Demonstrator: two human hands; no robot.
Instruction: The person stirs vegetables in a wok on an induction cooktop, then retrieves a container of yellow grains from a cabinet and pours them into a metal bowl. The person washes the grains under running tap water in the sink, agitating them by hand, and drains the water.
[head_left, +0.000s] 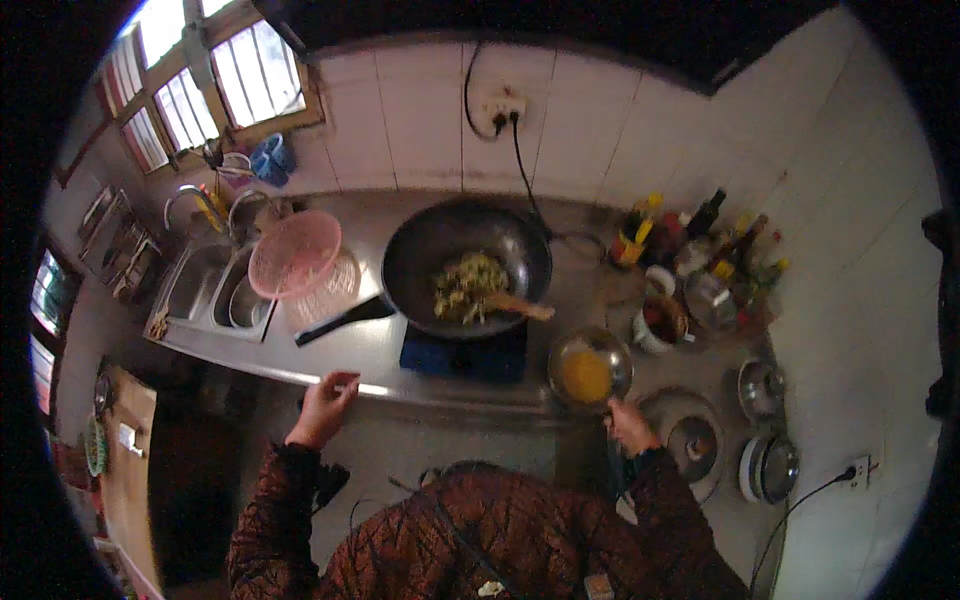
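Observation:
My right hand grips the rim of a metal bowl, which holds a yellow liquid that looks like beaten egg. Left of the bowl, a black wok stands on a dark blue cooktop. Chopped greenish food lies in the wok, and a wooden spatula rests in it with one end near the right rim. My left hand is raised by the counter's front edge, below the wok's handle, fingers bent and holding nothing.
A pink colander sits beside the double sink on the left. Bottles and jars crowd the back right corner, near a mug. Lidded pots stand at the right wall. A black cord hangs behind the wok.

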